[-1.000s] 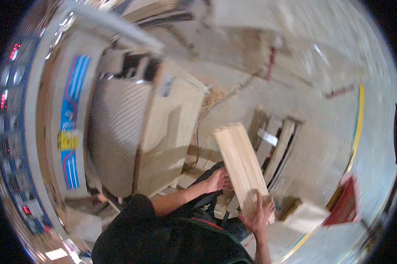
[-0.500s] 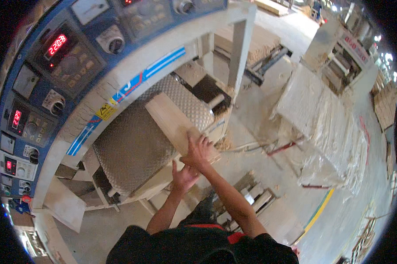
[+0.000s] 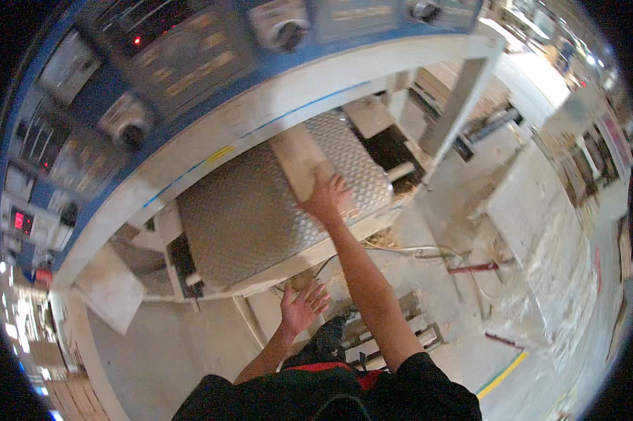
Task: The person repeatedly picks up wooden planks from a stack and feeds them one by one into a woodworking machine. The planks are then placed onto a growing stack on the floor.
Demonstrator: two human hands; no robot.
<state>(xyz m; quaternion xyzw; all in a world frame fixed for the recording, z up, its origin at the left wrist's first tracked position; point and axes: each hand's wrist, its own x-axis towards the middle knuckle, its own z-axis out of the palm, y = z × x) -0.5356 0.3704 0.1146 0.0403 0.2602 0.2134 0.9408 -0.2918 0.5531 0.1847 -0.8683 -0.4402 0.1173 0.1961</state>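
Note:
A pale wooden board (image 3: 297, 158) lies on the textured metal bed (image 3: 236, 210) of a machine, its far end passing under the machine's front frame. My right hand (image 3: 325, 198) rests on the board's near end, arm stretched forward and fingers spread over the wood. Below the bed's near edge, my left hand (image 3: 304, 309) hangs in the air, palm up with its fingers apart. Nothing is in it, and it touches neither board nor machine.
Over the bed runs a blue control panel (image 3: 372, 38) with knobs and displays. A white sheet-like piece (image 3: 113, 288) juts out at the left. To the right stands a plastic-wrapped stack (image 3: 541, 217), with a red bar (image 3: 473, 268) near the floor.
The board has slid farther under the frame with my right hand on it. My left hand has come away from beside the right hand and dropped lower. The view has shifted too.

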